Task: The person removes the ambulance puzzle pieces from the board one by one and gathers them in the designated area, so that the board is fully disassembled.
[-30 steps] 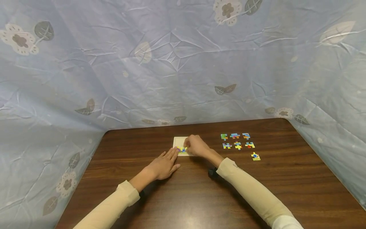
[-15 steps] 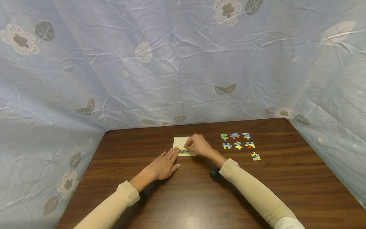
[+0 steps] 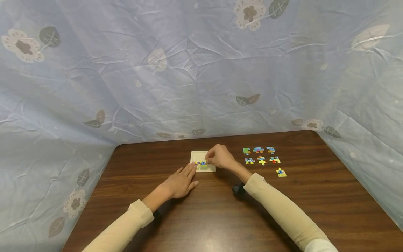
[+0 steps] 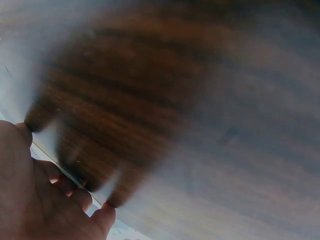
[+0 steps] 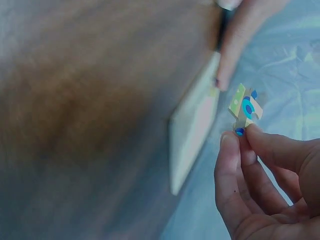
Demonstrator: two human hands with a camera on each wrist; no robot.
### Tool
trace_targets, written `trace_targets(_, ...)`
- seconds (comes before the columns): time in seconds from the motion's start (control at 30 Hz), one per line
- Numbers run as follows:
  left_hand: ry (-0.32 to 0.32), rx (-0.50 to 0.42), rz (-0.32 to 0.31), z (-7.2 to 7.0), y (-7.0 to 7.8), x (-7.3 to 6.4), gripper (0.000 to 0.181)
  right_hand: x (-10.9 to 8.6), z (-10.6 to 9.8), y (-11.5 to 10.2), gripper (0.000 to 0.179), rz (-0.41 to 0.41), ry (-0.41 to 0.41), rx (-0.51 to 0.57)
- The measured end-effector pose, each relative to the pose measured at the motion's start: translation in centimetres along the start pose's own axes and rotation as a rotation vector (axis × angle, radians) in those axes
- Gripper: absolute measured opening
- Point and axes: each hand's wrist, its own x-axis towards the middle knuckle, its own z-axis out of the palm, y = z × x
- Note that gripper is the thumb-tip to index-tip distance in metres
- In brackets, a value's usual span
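Observation:
A small jigsaw piece (image 5: pixel 245 107), green and yellow with a blue ring, is pinched between the thumb and fingertips of my right hand (image 3: pixel 221 157). In the right wrist view it stands tilted above the pale, shallow puzzle tray (image 3: pixel 199 155). My left hand (image 3: pixel 179 182) lies palm down, fingers extended, with its fingertips at the tray's left edge. Beside those fingertips a bit of yellow and purple puzzle picture (image 3: pixel 197 163) shows in the lower left of the tray, partly covered. The left wrist view holds mostly blurred table and the left fingers (image 4: pixel 102 217).
Right of the tray, several loose jigsaw pieces (image 3: pixel 261 160) lie in rows on the dark wooden table (image 3: pixel 204 217). One more piece (image 3: pixel 281 172) with a blue ring lies nearer. A patterned blue-grey cloth (image 3: pixel 195 87) hangs behind the table and along its sides.
My right hand has shifted slightly right and farther from me, the pinched jigsaw piece with it. My left hand has stayed in place at the tray's edge.

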Motion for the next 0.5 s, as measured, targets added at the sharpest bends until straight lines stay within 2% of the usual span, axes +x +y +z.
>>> trace_targets(0.23,-0.007,-0.032,0.002,-0.2,0.1,-0.1,0.076,-0.8,-2.9,-0.7,0.008,0.011,-0.037,0.013)
trace_targets(0.5,-0.004,-0.011,0.012,-0.1,-0.1,0.0,0.076,-2.5,-6.1,-0.6,0.008,0.008,-0.031,0.041)
